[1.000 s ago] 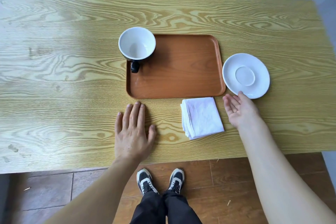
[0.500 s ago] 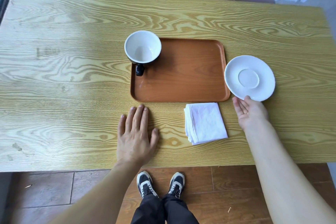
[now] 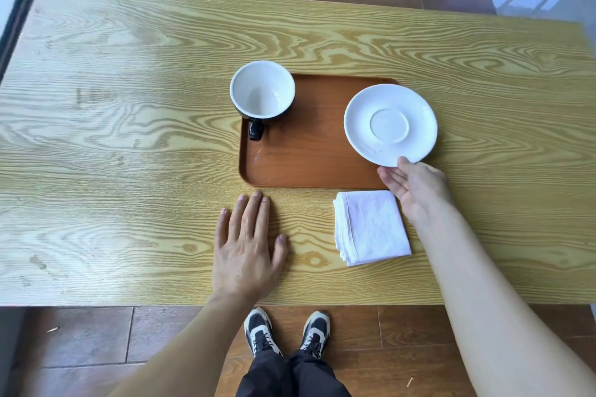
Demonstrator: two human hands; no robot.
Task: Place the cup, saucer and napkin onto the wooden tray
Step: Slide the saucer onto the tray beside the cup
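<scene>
A brown wooden tray (image 3: 306, 164) lies in the middle of the table. A cup (image 3: 262, 92), black outside and white inside, stands on the tray's far left corner with its handle toward me. My right hand (image 3: 416, 187) grips the near rim of the white saucer (image 3: 390, 124), which hangs over the tray's right end, partly past its right edge. A folded white napkin (image 3: 371, 227) lies on the table just in front of the tray's right corner. My left hand (image 3: 248, 245) rests flat on the table, fingers spread, just in front of the tray's left corner.
The light wooden table (image 3: 129, 138) spreads wide to the left and right of the tray. Its near edge runs just behind my wrists, and my shoes (image 3: 287, 333) stand on the brown floor below it.
My right hand has taken hold of the saucer's near rim and carried it left from the table onto the tray's right end. The left hand, cup and napkin stay put.
</scene>
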